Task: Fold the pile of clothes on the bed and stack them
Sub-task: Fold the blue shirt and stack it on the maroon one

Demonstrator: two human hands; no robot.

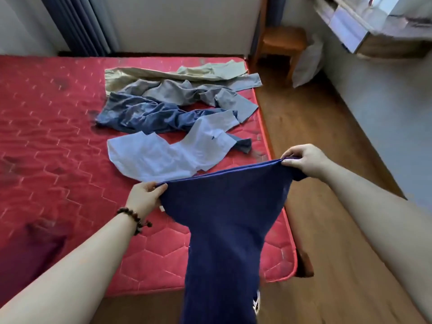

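Navy garment (224, 220) held up by its top edge over the near corner of the red mattress (51, 127).

Beyond both hands lies the unfolded pile (173, 108): pale blue, denim blue, grey and beige pieces, overlapping. The left hand (146, 197) pinches one top corner of the navy cloth, the right hand (304, 161) the other, and the rest hangs limp below them. It looks light, soft and floppy, likely to sag, so corners and hems are the best grips.

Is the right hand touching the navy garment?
Touching. Head view: right hand pinches the top edge of the navy garment; fabric bunches at its fingertips.
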